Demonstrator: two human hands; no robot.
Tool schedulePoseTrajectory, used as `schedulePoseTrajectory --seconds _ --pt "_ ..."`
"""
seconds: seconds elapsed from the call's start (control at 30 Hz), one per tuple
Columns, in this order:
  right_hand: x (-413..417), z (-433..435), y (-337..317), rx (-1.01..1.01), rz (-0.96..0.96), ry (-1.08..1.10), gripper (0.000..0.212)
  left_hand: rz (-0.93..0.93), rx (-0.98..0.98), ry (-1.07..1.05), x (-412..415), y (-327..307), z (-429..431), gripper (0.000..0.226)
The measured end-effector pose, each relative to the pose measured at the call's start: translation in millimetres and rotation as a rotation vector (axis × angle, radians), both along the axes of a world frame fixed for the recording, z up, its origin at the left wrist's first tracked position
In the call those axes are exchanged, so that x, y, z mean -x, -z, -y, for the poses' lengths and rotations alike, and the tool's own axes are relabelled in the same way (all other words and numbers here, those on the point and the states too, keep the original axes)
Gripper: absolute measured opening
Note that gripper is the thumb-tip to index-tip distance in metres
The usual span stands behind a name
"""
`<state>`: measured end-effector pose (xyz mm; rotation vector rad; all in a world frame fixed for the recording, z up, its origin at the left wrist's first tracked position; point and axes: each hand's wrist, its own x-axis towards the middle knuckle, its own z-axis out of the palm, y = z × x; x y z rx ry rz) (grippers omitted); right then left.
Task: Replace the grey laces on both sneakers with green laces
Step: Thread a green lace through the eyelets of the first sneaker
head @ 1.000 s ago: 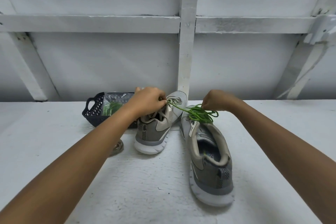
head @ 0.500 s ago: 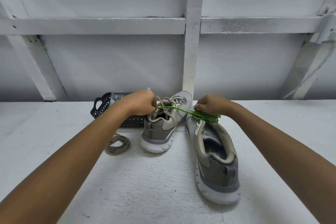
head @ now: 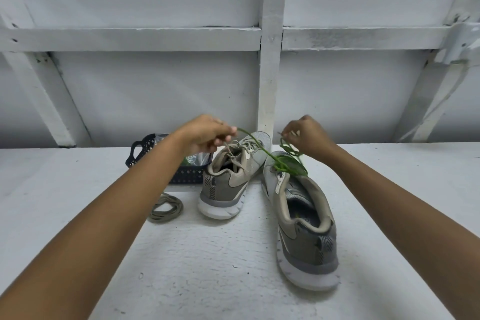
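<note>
Pinching the green lace between left hand and right hand, we note its slack bunched on the near sneaker below our fingers. One grey lace is out; the far sneaker is not yet unlaced

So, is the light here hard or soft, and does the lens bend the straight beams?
Head view: soft, even light, no glare, only a faint shadow beside the near sneaker. Same view: the horizontal beam looks nearly straight, so little bending. The left hand, right hand and green lace look slightly blurred.
</note>
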<state>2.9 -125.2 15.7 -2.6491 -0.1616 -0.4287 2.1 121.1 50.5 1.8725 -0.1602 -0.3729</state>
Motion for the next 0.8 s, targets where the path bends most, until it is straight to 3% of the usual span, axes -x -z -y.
schedulePoseTrajectory --seconds 0.13,0.23,0.3,0.37,0.43,0.5,0.6,0.7,0.8 --pt "5 -7 -12 -0.137 0.115 -0.016 0.016 -0.186 0.451 -0.162 -4 -4 24 0.022" --pt "11 -17 -20 -0.182 0.141 -0.036 0.014 -0.279 0.622 -0.244 -2 -5 34 0.025" --pt "16 -19 -23 -0.287 -0.004 -0.109 0.01 -0.289 0.676 -0.264 0 -3 37 0.026" --pt "22 -21 -22 -0.433 -0.327 -0.224 0.013 -0.286 0.714 -0.275 1 -1 38 0.026" --pt "25 -21 -17 -0.44 -0.587 -0.3 0.015 -0.276 0.741 -0.277 1 -1 38 0.024" --pt "23 -19 -8 -0.429 -0.665 -0.308 0.016 -0.259 0.742 -0.266 2 -2 39 0.023" --pt "9 -11 2 -0.475 -0.546 -0.19 0.017 -0.192 0.733 -0.256 3 -5 40 0.02" --pt "-5 1 9 -0.354 -0.235 0.039 0.008 -0.071 0.737 -0.274 2 -9 42 0.015" --pt "-7 11 11 -0.269 -0.092 0.107 0.015 0.017 0.698 -0.317 3 -7 45 0.013"
